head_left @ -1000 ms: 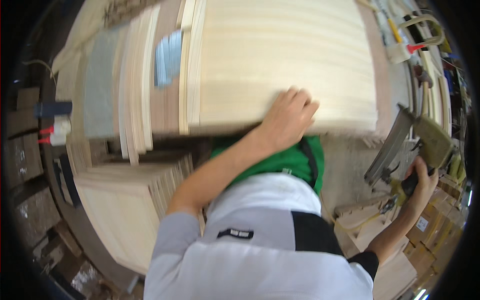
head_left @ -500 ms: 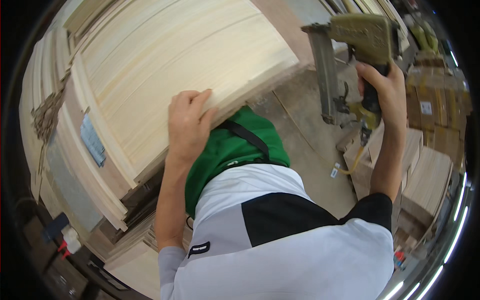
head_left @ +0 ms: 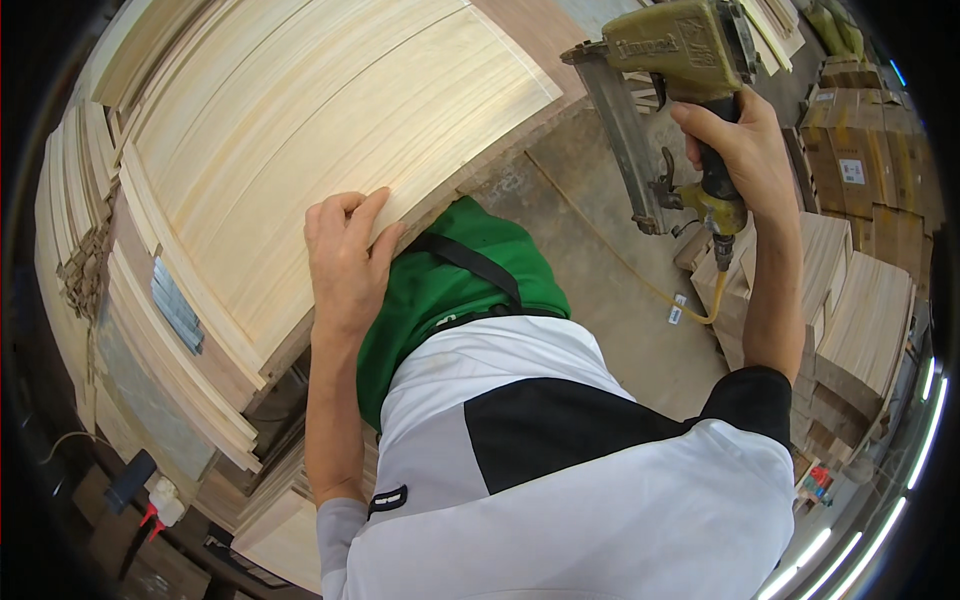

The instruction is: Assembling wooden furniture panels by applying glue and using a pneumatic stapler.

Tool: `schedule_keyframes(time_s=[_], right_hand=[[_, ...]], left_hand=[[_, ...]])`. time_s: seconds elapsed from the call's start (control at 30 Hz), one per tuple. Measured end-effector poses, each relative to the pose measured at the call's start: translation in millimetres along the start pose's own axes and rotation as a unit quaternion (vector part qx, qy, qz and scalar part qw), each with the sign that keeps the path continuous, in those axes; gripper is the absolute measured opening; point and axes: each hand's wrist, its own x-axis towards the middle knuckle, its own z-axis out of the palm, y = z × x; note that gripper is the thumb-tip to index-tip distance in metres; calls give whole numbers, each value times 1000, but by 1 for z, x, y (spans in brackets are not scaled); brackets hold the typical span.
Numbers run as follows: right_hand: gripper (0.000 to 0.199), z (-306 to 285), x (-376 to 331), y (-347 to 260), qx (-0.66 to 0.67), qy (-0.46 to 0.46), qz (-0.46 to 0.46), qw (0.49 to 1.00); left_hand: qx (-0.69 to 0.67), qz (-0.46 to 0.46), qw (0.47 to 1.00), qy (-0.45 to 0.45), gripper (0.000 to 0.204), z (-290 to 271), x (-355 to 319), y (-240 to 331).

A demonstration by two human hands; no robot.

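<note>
My right hand (head_left: 748,150) is wrapped around the black grip of an olive-green pneumatic nail gun (head_left: 682,48). The gun is raised to the right of the work surface, apart from the wood, its long magazine angled downward and a yellow air hose (head_left: 718,295) joined at its base. My left hand (head_left: 345,250) rests on the near edge of a pale wooden panel (head_left: 370,130), its fingers loosely bent and apart, the thumb by the edge. The panel lies flat on a brownish board. A stack of grey nail strips (head_left: 177,305) sits left of the panel.
Thin wooden strips (head_left: 85,160) are piled at the far left. Stacked wooden boards (head_left: 865,310) and cardboard boxes (head_left: 850,150) stand on the right. The air hose trails across the concrete floor (head_left: 610,220). A white bottle with a red trigger (head_left: 163,503) is at the lower left.
The nail gun in my right hand has shifted slightly left and up in the view. My left hand stays on the panel edge; the whole scene has moved a little left.
</note>
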Motion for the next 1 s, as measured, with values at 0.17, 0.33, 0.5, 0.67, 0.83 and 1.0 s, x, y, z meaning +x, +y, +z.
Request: schedule_keyframes(time_s=[0.17,0.33,0.5,0.67,0.83,1.0], right_hand=[[29,0,-3,-1,-12,-6,10,1000],[29,2,-2,-2,-45,-12,3,999],[31,0,-3,-3,-100,-24,-21,994],[29,0,-1,-9,-121,-56,-19,991],[30,6,0,-16,-126,-59,-25,990],[29,11,1,-20,-129,-64,-31,989]], left_hand=[[16,20,1000,-5,49,-1,24,27],[-31,110,993,22,46,47,71,47],[-27,122,991,41,30,67,78,40],[-46,133,989,48,26,68,79,39],[-60,135,988,46,25,66,80,36],[-71,136,987,51,23,70,79,33]])
